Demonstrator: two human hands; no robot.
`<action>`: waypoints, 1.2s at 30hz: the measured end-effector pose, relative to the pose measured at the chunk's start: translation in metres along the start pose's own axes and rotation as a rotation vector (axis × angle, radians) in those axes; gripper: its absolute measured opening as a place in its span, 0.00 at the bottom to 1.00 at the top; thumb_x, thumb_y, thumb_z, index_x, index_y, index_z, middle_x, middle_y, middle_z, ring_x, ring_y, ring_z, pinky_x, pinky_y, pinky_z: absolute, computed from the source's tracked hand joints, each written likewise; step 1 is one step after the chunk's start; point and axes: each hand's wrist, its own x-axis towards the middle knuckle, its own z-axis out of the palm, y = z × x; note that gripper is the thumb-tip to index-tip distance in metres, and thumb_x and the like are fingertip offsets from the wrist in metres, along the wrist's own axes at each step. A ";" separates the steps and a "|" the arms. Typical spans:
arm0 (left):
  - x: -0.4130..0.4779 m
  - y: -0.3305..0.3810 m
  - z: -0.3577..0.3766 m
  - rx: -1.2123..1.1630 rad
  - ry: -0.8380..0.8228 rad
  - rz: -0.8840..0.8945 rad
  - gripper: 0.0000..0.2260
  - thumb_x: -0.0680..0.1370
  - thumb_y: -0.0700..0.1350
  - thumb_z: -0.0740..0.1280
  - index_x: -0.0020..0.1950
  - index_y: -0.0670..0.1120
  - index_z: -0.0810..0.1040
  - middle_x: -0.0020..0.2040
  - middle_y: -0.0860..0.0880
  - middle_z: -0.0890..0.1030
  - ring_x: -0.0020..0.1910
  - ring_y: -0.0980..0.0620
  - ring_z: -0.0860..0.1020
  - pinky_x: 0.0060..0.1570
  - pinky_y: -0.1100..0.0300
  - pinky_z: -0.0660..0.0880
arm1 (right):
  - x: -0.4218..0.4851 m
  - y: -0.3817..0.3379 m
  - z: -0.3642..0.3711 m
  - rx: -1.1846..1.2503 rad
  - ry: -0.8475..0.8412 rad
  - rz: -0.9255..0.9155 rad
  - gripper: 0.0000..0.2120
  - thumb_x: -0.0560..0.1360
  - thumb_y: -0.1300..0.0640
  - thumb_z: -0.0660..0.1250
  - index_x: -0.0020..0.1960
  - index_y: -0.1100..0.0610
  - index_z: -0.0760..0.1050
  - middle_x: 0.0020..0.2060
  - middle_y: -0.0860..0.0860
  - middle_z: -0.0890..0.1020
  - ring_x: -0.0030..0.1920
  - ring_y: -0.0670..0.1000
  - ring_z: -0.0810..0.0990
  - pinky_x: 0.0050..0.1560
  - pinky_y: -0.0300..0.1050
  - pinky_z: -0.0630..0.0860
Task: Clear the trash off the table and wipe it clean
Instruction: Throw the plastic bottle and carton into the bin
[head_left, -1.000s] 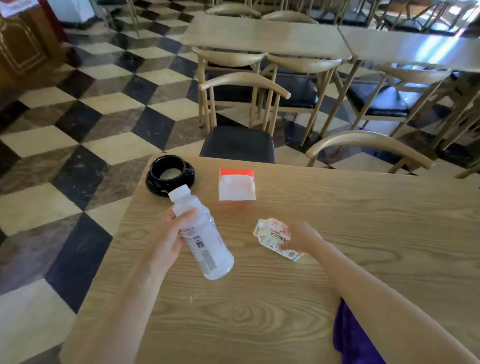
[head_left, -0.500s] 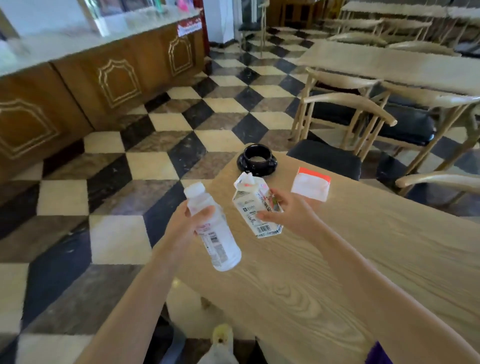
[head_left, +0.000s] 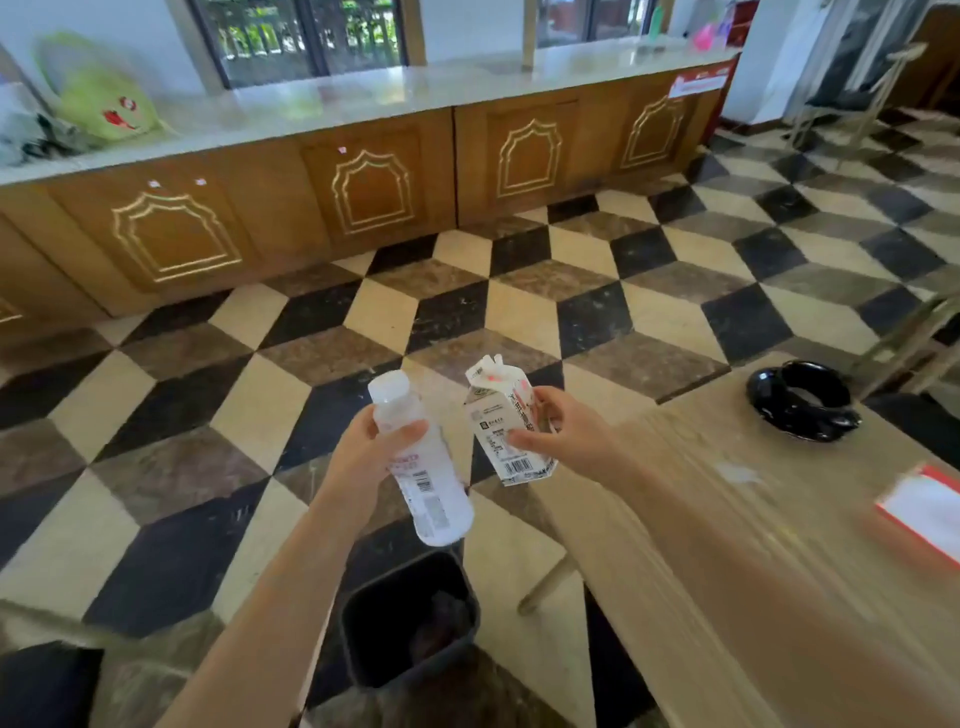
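1. Both hands are out over the floor, past the table's left edge, each wrapped around a piece of trash.
2. Left hand (head_left: 371, 449): its fingers curl around the upper part of a white plastic bottle (head_left: 421, 462), just under the cap. The bottle tilts, cap up and away, base down toward the person.
3. Right hand (head_left: 563, 436): thumb in front and fingers behind clamp a small white gable-top carton (head_left: 501, 415) at its middle. The carton stands nearly upright, its barcode panel facing the camera and its spout torn open at the top.
4. Bottle and carton sit side by side, close but not touching.
5. Below them, on the checkered floor (head_left: 519, 312), stands a dark square trash bin (head_left: 410, 618), just beside the table's leg. The bottle's base hangs above its far rim. Something dark lies inside; what it is cannot be told.
6. The wooden table (head_left: 701, 519) fills the lower right, blurred.
7. Near its far left corner rests a black ashtray (head_left: 802, 400).
8. At its right, cut by the frame, lies a white box with a red-orange edge (head_left: 924, 509), well apart from the ashtray.
9. Beyond the floor runs a wooden counter (head_left: 363, 192) with a pale top.
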 end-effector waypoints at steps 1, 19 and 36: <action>0.001 -0.002 -0.019 -0.009 0.049 -0.010 0.14 0.73 0.42 0.70 0.57 0.45 0.76 0.49 0.46 0.82 0.43 0.51 0.83 0.38 0.62 0.78 | 0.010 -0.008 0.016 0.008 -0.029 0.008 0.31 0.67 0.45 0.73 0.66 0.51 0.67 0.51 0.42 0.77 0.48 0.41 0.77 0.43 0.34 0.73; 0.016 -0.154 -0.181 -0.159 0.605 -0.285 0.21 0.74 0.39 0.69 0.64 0.37 0.70 0.60 0.38 0.77 0.59 0.38 0.76 0.62 0.42 0.71 | 0.151 0.058 0.241 -0.274 -0.321 0.148 0.19 0.68 0.56 0.72 0.55 0.60 0.70 0.50 0.53 0.76 0.52 0.55 0.75 0.50 0.49 0.74; 0.007 -0.458 -0.165 -0.559 0.805 -0.667 0.17 0.75 0.44 0.67 0.64 0.45 0.72 0.53 0.48 0.80 0.52 0.51 0.80 0.46 0.57 0.76 | 0.171 0.353 0.446 -0.766 -0.595 0.131 0.29 0.71 0.52 0.70 0.67 0.58 0.62 0.64 0.57 0.71 0.64 0.59 0.68 0.58 0.54 0.72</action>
